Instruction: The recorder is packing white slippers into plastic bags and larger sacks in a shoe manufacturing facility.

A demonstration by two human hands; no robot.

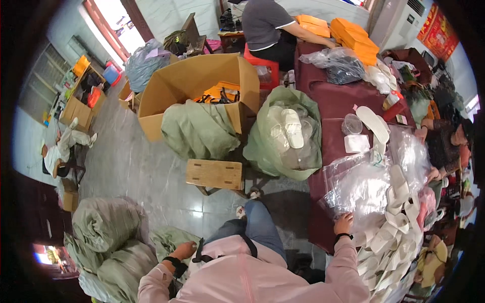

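Observation:
My left hand point(185, 250) is held low beside my body, its fingers curled in, just over a crumpled green woven sack point(169, 237); nothing shows in it. On the near edge of the dark red table, my right hand point(343, 224) rests with fingers forward against a stack of clear plastic bags point(348, 189). To the right of that hand lies a big heap of white slippers point(386, 242). A pair of white slippers point(371, 121) sits farther back on the table. More slippers point(292, 129) in clear wrapping fill an open green sack point(257, 146) beside the table.
A wooden stool point(214, 174) stands ahead of my legs. Beyond it, a large cardboard box point(187, 76) holds orange packs. Stuffed green sacks point(106, 222) are piled at left. A person point(268, 28) sits at the table's far end; others sit along its right side.

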